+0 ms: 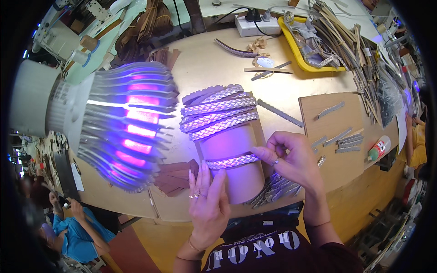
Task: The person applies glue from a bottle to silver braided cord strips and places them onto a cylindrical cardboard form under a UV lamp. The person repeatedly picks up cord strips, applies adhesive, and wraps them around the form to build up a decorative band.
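A grey-white braided strap point(232, 161) lies across a tan cardboard cylinder point(236, 184) in front of me. My left hand point(208, 195) rests at the strap's left end, its fingers stretched out along the cylinder. At the strap's right end, my right hand point(291, 157) has its thumb on the braid and its other fingers curled in. What lies inside those curled fingers is partly hidden. Farther up the cylinder, several more braided straps point(218, 107) are wrapped side by side. Loose braid pieces point(277, 187) lie beneath my right wrist.
A large finned lamp point(123, 123) glows purple close on the left. Brown strips point(175, 177) lie beside the cylinder. To the right, a cardboard sheet point(332, 159) carries short braid pieces. A yellow tray point(293, 48) and power strip point(246, 26) stand behind. A co-worker in blue point(84, 236) sits left.
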### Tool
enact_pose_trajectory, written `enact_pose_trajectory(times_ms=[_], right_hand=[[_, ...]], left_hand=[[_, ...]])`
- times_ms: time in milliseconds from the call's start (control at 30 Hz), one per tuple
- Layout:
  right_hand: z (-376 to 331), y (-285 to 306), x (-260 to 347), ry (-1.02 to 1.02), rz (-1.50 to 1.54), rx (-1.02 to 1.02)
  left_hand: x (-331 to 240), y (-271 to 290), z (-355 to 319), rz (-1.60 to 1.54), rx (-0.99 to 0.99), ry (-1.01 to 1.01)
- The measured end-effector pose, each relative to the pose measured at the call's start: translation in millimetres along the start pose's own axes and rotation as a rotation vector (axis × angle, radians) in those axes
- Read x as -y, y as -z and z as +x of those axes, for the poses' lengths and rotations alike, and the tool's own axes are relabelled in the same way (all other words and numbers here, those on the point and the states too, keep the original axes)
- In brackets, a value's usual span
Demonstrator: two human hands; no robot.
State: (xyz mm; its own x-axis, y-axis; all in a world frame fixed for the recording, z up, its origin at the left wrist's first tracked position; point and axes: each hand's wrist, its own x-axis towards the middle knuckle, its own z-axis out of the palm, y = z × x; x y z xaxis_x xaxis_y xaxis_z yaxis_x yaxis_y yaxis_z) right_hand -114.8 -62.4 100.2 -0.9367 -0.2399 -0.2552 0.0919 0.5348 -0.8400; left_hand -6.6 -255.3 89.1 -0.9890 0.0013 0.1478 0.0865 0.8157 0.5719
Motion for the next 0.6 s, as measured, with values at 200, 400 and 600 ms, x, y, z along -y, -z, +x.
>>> enact_pose_trajectory(times_ms=[200,400,600], right_hand=[[1.9,-4.7,-7.6,-0.031,0.087,0.044],[3.0,-22.0,-24.4,-0.026,0.178,0.014],[2.9,-43.8,-41.6,-0.066,0.315,-0.062]], left_hand=[[-4.8,5.1,3.8,0.006,0.025,0.011],[-10.2,5.1,5.1,0.017,0.003,0.046],[-3.7,0.6,0.4,-0.007,-0.039,0.027]])
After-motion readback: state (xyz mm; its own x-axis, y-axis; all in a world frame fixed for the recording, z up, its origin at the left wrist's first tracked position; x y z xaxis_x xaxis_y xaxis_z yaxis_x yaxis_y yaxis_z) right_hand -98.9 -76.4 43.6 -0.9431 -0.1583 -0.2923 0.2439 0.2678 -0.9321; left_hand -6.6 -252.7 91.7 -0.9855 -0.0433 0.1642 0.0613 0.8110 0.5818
